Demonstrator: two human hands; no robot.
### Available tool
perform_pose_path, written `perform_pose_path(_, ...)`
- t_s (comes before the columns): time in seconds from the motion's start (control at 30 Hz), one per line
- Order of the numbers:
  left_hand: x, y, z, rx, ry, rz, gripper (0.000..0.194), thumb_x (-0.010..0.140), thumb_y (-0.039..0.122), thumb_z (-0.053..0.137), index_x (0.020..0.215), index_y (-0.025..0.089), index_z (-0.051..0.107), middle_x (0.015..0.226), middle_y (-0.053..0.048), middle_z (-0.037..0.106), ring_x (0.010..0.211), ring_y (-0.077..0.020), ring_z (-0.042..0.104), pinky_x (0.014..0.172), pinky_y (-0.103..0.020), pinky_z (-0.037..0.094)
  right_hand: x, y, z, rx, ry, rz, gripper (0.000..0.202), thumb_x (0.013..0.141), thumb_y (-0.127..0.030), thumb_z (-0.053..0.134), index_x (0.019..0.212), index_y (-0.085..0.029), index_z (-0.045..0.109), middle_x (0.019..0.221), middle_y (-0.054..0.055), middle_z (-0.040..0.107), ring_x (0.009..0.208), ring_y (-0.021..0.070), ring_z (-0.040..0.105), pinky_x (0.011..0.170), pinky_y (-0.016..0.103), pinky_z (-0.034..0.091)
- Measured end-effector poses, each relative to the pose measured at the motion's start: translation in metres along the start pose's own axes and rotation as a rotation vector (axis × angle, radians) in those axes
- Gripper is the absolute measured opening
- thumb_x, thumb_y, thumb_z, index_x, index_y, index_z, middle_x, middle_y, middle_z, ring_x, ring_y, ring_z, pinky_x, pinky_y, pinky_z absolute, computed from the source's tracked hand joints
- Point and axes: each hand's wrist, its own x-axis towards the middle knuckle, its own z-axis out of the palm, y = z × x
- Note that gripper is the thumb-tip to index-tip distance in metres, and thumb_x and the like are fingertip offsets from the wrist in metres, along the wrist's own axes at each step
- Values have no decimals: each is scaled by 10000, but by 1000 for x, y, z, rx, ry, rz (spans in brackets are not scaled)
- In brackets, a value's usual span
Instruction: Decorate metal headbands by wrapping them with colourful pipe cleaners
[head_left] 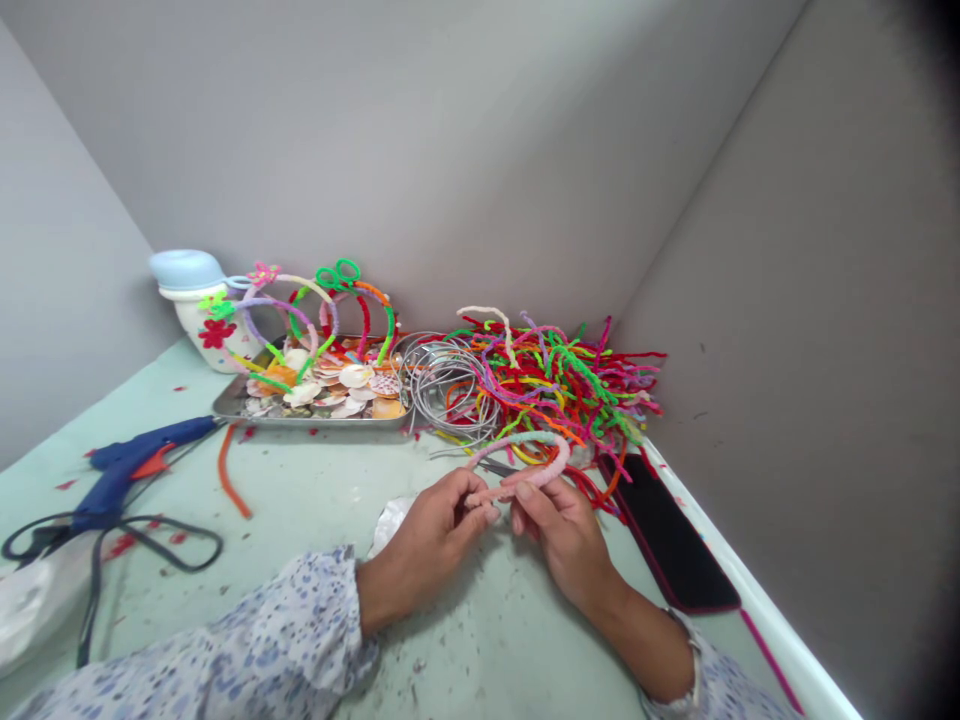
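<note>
Between my two hands is a headband wrapped in fuzzy pipe cleaner [551,438], pale pink with a light green stretch at the top of its curve. My left hand [442,525] pinches one end, where a pink strand sticks out toward the thumb. The fingers of my right hand [559,530] close round the right side of the band, thumb on top. Just behind the band, a dark blade-like tool [496,467] lies partly hidden. A crumpled white piece [390,522] shows beside my left wrist.
A metal tray [337,423] of shells with finished headbands [390,325] stands behind, left of a wire coil [450,385] and a pipe cleaner heap [562,380]. A blue glue gun [135,465] with its cord lies left, a phone [675,540] right. A lidded white cup [199,320] stands at the back.
</note>
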Motion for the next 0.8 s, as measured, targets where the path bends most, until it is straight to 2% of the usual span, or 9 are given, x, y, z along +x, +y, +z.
perform_pose_path(0.47, -2, 1, -2, 29, -7, 16, 185, 899, 316, 413, 851, 163, 505, 727, 18, 470, 671, -122, 419, 607, -229, 335, 1, 1, 0, 1, -4, -2, 243, 856, -380, 539, 865, -154, 627, 545, -29, 530, 496, 94, 427, 485, 223, 325)
perform_pose_path(0.67, -1, 6, -3, -81, -20, -15, 205, 902, 333, 421, 842, 159, 512, 760, 11, 476, 710, -123, 426, 650, -233, 343, 0, 2, -2, -22, -9, -9, 243, 860, -372, 534, 880, -151, 632, 553, -22, 538, 510, 97, 442, 497, 226, 340)
perform_pose_path(0.8, 0, 4, -3, -174, -24, -53, 215, 891, 350, 450, 845, 158, 534, 712, 27, 454, 663, -109, 402, 614, -220, 326, 1, 4, -4, -21, 2, -6, 245, 861, -375, 534, 885, -152, 633, 551, -23, 536, 504, 95, 429, 492, 226, 332)
